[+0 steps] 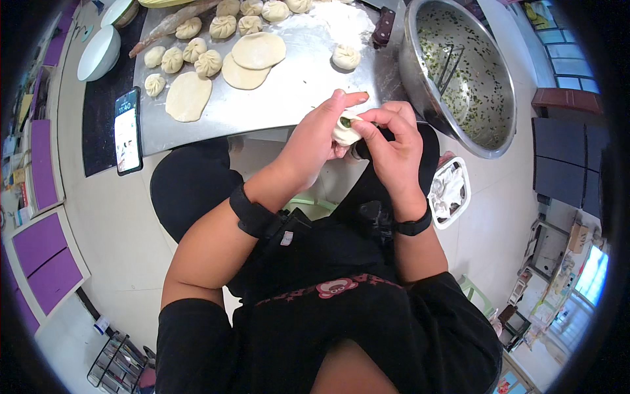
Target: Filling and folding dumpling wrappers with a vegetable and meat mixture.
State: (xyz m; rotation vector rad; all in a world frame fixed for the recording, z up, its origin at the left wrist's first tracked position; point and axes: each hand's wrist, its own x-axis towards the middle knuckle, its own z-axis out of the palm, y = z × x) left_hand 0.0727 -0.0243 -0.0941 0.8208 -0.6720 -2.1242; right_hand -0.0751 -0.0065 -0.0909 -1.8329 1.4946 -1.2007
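Note:
My left hand [317, 130] cups a partly pleated dough bun [346, 131] just off the table's front edge. Green filling shows through the small opening at its top. The thumb and fingers of my right hand [393, 140] pinch the bun's rim from the right. Beyond my hands, a finished pleated bun [346, 57] sits beside loose flour [344, 24]. Two overlapping round wrappers [258, 50] and a single flat wrapper [188, 97] lie to the left. Several pleated buns [208, 63] stand behind them, near a floury rolling pin [167, 27].
On the right is a large steel bowl [507, 103] with green-flecked filling and metal tongs or chopsticks [449, 69]. A phone [128, 130] and a white bowl [99, 53] are at the metal table's [162, 135] left. A dark patterned handle [384, 27] lies near the bowl; a white bin [467, 189] stands below.

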